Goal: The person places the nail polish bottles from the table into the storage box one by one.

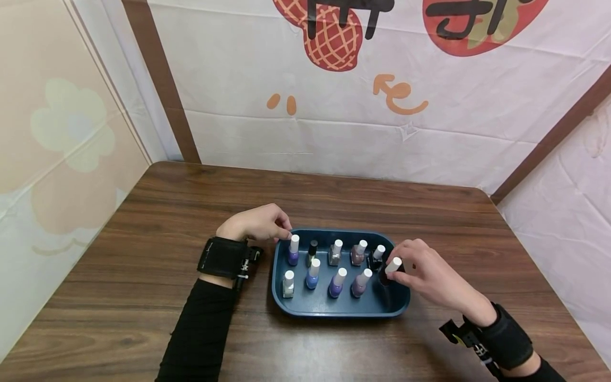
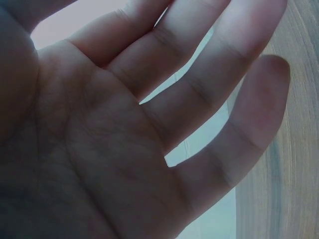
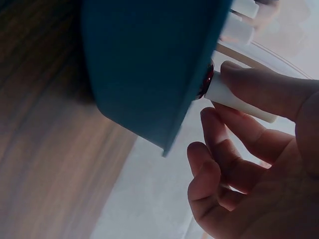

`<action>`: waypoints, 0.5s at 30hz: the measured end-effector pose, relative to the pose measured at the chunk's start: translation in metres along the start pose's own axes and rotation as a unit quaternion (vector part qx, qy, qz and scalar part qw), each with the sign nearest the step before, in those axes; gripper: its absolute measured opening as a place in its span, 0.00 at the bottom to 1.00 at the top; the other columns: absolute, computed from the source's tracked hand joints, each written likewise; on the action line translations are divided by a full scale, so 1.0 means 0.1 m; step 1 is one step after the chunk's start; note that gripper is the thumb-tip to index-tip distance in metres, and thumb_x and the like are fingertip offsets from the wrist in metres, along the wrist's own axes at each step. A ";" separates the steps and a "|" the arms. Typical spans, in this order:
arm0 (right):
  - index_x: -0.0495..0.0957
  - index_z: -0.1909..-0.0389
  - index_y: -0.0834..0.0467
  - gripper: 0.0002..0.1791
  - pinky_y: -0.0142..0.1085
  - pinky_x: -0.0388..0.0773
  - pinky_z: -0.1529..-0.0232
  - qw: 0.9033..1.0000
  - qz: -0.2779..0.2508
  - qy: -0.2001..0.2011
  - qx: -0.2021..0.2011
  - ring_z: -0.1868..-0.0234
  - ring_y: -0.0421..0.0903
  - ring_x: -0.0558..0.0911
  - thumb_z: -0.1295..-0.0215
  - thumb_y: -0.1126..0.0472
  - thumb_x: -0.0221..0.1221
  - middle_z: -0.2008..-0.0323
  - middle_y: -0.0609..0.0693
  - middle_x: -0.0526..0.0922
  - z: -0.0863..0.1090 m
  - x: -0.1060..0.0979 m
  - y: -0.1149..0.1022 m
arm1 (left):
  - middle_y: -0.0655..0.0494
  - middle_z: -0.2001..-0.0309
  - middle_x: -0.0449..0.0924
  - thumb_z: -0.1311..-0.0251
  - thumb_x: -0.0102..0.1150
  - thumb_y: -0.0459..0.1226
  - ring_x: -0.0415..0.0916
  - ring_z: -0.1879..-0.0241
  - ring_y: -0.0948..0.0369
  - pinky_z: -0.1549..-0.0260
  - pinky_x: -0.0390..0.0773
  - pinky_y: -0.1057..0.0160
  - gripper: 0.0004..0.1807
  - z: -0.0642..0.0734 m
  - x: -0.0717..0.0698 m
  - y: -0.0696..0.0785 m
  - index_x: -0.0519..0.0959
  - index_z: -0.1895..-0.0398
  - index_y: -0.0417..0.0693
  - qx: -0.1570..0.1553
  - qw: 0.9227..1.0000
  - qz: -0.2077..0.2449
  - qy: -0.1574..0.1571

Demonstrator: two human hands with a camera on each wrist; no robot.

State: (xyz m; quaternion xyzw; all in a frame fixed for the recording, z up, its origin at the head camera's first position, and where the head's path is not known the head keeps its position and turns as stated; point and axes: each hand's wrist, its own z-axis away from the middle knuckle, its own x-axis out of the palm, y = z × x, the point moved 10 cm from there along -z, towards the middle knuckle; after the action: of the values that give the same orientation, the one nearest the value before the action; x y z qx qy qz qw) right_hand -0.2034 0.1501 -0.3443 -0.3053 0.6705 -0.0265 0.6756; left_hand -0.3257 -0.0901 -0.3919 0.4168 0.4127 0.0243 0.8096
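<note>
A dark blue tray [image 1: 305,306] holds two rows of nail polish bottles, most with white caps. At its right end my right hand [image 1: 431,273] pinches the white cap of a dark nail polish bottle [image 1: 393,265] between thumb and fingers. In the right wrist view this bottle [image 3: 234,97] shows dark red glass at the tray rim, tilted in that picture. My left hand [image 1: 262,223] is at the tray's far left corner, beside a purple bottle [image 1: 293,250]. Its fingers [image 2: 199,89] look loosely bent in the left wrist view; their contact with the rim is hidden.
Among the other bottles are a black-capped one [image 1: 312,252], a clear one [image 1: 288,284], a blue one [image 1: 312,274] and a black one [image 1: 376,257]. The tray stands on a brown wooden table [image 1: 334,350]. A printed cloth [image 1: 229,69] hangs behind it.
</note>
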 end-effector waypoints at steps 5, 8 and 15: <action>0.81 0.64 0.45 0.08 0.31 0.67 0.65 1.000 0.003 -0.002 0.000 0.59 0.43 0.69 0.43 0.60 0.68 0.61 0.41 0.78 0.01 0.08 0.00 | 0.57 0.74 0.76 0.36 0.58 0.35 0.69 0.76 0.63 0.80 0.61 0.68 0.06 0.00 0.00 -0.01 0.82 0.65 0.42 0.002 1.000 -0.005 0.000; 0.80 0.66 0.45 0.08 0.32 0.68 0.63 1.000 0.011 0.003 -0.004 0.58 0.41 0.69 0.44 0.59 0.68 0.62 0.40 0.78 0.01 0.10 -0.01 | 0.57 0.74 0.76 0.36 0.57 0.35 0.69 0.77 0.64 0.81 0.61 0.68 0.06 0.00 0.00 -0.01 0.82 0.65 0.42 0.002 1.000 -0.006 0.000; 0.81 0.68 0.45 0.07 0.35 0.71 0.58 1.000 0.028 0.006 -0.009 0.55 0.40 0.68 0.45 0.59 0.69 0.59 0.40 0.78 0.01 0.13 -0.02 | 0.56 0.75 0.76 0.36 0.57 0.34 0.67 0.78 0.65 0.81 0.61 0.68 0.06 0.01 0.00 0.00 0.82 0.65 0.42 0.000 1.000 -0.007 0.000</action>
State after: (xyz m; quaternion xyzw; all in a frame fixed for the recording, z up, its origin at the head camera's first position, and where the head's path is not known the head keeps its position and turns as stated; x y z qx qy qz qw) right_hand -0.2003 0.1426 -0.3554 -0.2925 0.6828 -0.0035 0.6695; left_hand -0.3251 -0.0904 -0.3921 0.4142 0.4153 0.0187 0.8097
